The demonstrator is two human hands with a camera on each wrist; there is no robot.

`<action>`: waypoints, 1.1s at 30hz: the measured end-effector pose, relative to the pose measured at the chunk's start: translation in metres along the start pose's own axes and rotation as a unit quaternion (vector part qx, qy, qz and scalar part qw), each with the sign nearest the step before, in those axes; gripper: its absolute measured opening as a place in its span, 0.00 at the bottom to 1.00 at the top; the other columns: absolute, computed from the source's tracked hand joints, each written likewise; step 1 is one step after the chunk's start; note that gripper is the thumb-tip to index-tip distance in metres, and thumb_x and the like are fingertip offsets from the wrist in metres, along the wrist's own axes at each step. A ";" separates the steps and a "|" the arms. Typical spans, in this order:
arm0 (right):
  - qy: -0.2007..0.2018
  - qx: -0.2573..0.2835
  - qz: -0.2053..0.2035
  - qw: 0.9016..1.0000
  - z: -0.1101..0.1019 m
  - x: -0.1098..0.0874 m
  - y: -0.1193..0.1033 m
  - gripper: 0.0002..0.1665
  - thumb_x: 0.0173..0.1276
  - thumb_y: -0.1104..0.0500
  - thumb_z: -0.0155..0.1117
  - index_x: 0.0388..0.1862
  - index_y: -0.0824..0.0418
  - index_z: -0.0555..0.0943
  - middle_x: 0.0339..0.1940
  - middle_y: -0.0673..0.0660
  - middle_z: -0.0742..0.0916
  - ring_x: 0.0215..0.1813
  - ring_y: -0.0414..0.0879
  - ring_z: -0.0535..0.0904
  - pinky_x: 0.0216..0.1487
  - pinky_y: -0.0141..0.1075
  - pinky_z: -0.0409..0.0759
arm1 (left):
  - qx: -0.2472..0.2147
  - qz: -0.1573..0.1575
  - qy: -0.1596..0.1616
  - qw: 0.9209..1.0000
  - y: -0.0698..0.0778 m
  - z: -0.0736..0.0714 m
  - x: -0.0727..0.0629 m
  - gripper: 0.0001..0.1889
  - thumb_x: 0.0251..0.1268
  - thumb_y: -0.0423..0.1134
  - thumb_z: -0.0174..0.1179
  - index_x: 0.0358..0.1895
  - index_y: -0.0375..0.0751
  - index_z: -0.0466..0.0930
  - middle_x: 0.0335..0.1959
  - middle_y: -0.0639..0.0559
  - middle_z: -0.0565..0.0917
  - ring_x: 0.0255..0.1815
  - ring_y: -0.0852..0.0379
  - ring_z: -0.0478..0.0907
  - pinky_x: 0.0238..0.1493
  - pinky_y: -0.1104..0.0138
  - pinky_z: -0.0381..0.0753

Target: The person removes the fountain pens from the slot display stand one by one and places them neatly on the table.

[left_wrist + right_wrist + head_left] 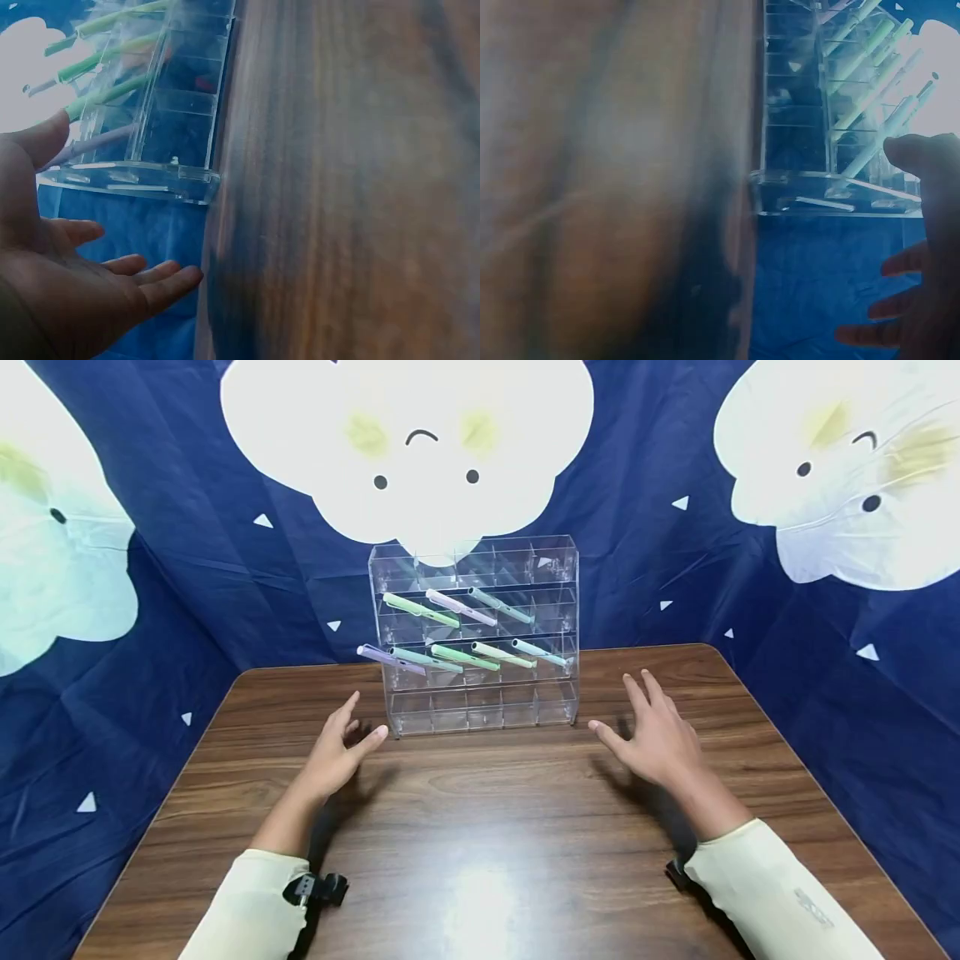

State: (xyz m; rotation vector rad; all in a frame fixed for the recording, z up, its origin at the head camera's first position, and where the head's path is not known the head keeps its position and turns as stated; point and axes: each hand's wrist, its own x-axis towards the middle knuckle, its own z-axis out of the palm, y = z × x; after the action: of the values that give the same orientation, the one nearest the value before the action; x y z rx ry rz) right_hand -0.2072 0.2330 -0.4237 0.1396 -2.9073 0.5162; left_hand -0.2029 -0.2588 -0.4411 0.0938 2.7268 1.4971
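A clear plastic rack (483,702) with rows of small compartments stands upright at the back of the table. Several pastel pens lean in its two middle rows. The upper of these holds a green pen (420,609), a pink-lilac pen (461,607) and a blue-grey pen (501,605). In the lower one, a purple pen (392,659) sits at the left end and a pale blue pen (540,652) at the right. My left hand (339,752) is held beside the rack's lower left corner, fingers spread. To the right of the rack, my right hand (660,739) is likewise spread, holding nothing.
The wooden table (420,843) has rounded back corners. Blue fabric (637,602) with white cloud shapes hangs behind it and at both sides. A black strap with a small device (318,889) is on the left wrist. The rack's top and bottom rows show no pens.
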 end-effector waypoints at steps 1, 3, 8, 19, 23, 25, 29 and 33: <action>0.008 0.002 -0.004 1.000 -0.002 0.002 -0.002 0.62 0.74 0.21 0.59 0.91 0.57 0.56 0.91 0.69 0.59 0.82 0.78 0.65 0.62 0.80 0.76 | -0.009 -0.005 -0.005 1.000 0.000 0.000 0.002 0.50 0.82 0.50 0.63 0.92 0.45 0.38 0.90 0.28 0.45 0.87 0.21 0.54 0.85 0.33 0.58; 0.022 0.006 -0.012 1.000 -0.005 0.005 -0.006 0.60 0.75 0.24 0.60 0.90 0.58 0.57 0.89 0.69 0.62 0.80 0.78 0.68 0.61 0.78 0.78 | -0.024 -0.011 -0.015 1.000 -0.001 0.000 0.006 0.50 0.83 0.51 0.63 0.92 0.46 0.37 0.92 0.31 0.44 0.88 0.23 0.54 0.85 0.33 0.59; 0.059 0.018 -0.033 0.998 -0.011 0.015 -0.018 0.54 0.77 0.30 0.63 0.88 0.58 0.62 0.84 0.68 0.69 0.65 0.77 0.82 0.53 0.72 0.83 | -0.061 -0.013 -0.024 0.998 0.002 0.003 0.019 0.49 0.83 0.52 0.63 0.92 0.48 0.39 0.92 0.34 0.48 0.89 0.27 0.54 0.85 0.35 0.61; 0.127 0.097 -0.150 0.976 -0.011 0.047 -0.052 0.42 0.73 0.46 0.74 0.80 0.61 0.73 0.74 0.64 0.80 0.63 0.67 0.85 0.54 0.62 0.87 | -0.231 -0.007 -0.027 0.973 0.000 0.013 0.038 0.38 0.91 0.41 0.51 0.92 0.49 0.44 0.92 0.37 0.50 0.88 0.37 0.56 0.86 0.40 0.62; 0.099 0.132 -0.175 0.971 -0.008 0.057 -0.059 0.41 0.73 0.49 0.76 0.80 0.63 0.74 0.75 0.64 0.80 0.69 0.63 0.82 0.68 0.61 0.82 | -0.250 -0.002 -0.027 0.968 -0.002 0.020 0.041 0.37 0.90 0.40 0.52 0.92 0.52 0.46 0.92 0.38 0.50 0.88 0.36 0.55 0.85 0.38 0.62; 0.077 0.138 -0.174 0.972 -0.006 0.063 -0.061 0.42 0.74 0.49 0.76 0.81 0.62 0.73 0.76 0.63 0.80 0.70 0.62 0.81 0.72 0.61 0.80 | -0.254 -0.001 -0.024 0.967 -0.002 0.023 0.043 0.37 0.90 0.40 0.52 0.92 0.52 0.46 0.92 0.38 0.51 0.87 0.36 0.57 0.84 0.38 0.63; 0.023 0.139 -0.155 0.978 -0.004 0.076 -0.066 0.43 0.76 0.49 0.74 0.83 0.61 0.70 0.78 0.63 0.78 0.77 0.63 0.77 0.77 0.61 0.76 | -0.251 -0.006 -0.027 0.968 -0.003 0.026 0.044 0.37 0.91 0.39 0.51 0.92 0.51 0.45 0.92 0.39 0.50 0.88 0.37 0.56 0.84 0.40 0.65; -0.024 0.143 -0.135 0.980 0.002 0.083 -0.072 0.43 0.79 0.48 0.71 0.85 0.62 0.68 0.81 0.65 0.76 0.82 0.64 0.72 0.82 0.62 0.71 | -0.241 -0.006 -0.023 0.970 -0.009 0.026 0.044 0.35 0.91 0.37 0.48 0.92 0.48 0.44 0.92 0.38 0.50 0.89 0.36 0.55 0.82 0.42 0.66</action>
State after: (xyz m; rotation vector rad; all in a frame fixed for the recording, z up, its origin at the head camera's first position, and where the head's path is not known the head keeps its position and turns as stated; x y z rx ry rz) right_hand -0.2797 0.1601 -0.3848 0.5838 -2.7774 0.8842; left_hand -0.2462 -0.2389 -0.4623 0.0974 2.2421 2.0695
